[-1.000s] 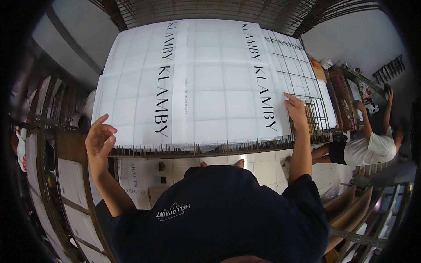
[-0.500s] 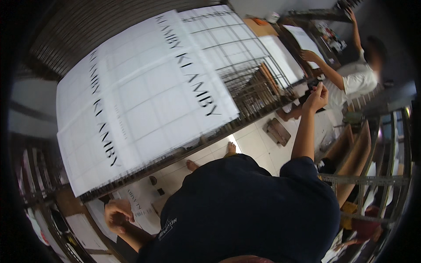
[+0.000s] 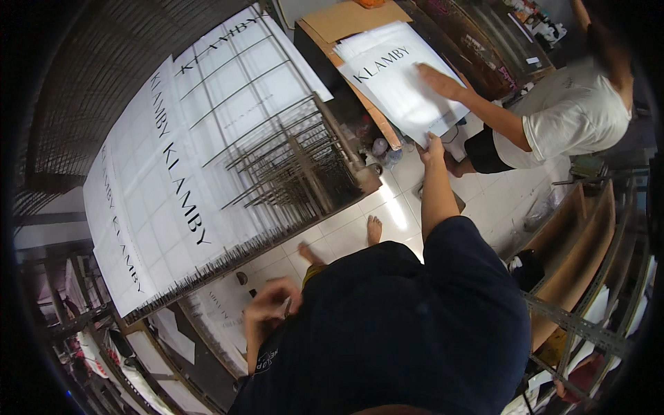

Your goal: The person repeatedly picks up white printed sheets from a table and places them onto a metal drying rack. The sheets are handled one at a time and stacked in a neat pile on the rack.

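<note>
My right hand [image 3: 434, 147] reaches to the near corner of a white printed sheet [image 3: 398, 86], its fingers closed on the edge. That sheet tops a small stack at the far right. A co-worker's hand [image 3: 439, 83] is over the same sheet, close to its right side. Low in front of my body, my left hand [image 3: 273, 308] is bent inward with curled fingers. It is blurred, and I cannot make out whether it holds anything. To the left, several large white printed sheets [image 3: 138, 187] lie across a wire drying rack [image 3: 297, 166].
A co-worker in a white shirt [image 3: 574, 117] stands at the right, by a work table [image 3: 325, 31]. Wooden shelves [image 3: 577, 242] and a perforated metal frame [image 3: 581, 325] are at my right. Pale tiles [image 3: 346, 228] cover the floor. More racks stand at lower left.
My view has turned right. My right hand has come to the sheet's corner and closed on it. My left hand has moved in toward my body. The co-worker's hand is now over the sheet.
</note>
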Motion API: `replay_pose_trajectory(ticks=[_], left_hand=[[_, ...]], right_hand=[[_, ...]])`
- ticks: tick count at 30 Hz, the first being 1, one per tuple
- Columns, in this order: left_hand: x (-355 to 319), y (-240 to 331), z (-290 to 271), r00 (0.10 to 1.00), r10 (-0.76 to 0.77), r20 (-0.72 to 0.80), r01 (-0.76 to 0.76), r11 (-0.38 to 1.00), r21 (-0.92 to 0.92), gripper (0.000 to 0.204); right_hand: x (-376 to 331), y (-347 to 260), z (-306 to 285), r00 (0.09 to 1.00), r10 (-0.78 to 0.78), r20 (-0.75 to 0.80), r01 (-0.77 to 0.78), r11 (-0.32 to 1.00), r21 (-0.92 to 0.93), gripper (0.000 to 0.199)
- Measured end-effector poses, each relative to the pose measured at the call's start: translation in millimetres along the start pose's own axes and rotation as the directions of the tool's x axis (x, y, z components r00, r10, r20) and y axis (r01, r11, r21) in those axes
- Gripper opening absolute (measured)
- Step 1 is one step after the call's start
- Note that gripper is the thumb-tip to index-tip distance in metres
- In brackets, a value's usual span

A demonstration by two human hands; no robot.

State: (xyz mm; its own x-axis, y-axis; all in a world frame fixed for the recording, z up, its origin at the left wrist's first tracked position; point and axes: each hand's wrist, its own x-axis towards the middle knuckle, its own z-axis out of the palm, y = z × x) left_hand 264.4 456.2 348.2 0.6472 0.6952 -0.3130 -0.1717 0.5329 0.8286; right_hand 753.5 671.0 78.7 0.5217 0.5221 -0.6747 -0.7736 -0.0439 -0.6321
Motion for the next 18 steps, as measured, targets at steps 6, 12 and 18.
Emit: replay_pose_trajectory(ticks=[6, 12, 18], left_hand=[[180, -35, 77, 0.949, -0.313, 0.020, 0.307, 0.941, 0.144, 0.039], [363, -85, 108, 0.735, -0.257, -0.627, 0.337, 0.942, 0.009, 0.052], [433, -94, 101, 0.585, -0.087, -0.806, 0.199, 0.979, 0.039, 0.042]], right_hand=[[-19, -1, -18, 0.984, 0.120, 0.130, -0.102, 0.985, -0.136, 0.025], [-100, -28, -3, 0.900, 0.265, 0.347, -0.180, 0.949, -0.257, 0.009], [-90, -17, -32, 0.878, 0.300, 0.372, -0.187, 0.932, -0.312, 0.041]])
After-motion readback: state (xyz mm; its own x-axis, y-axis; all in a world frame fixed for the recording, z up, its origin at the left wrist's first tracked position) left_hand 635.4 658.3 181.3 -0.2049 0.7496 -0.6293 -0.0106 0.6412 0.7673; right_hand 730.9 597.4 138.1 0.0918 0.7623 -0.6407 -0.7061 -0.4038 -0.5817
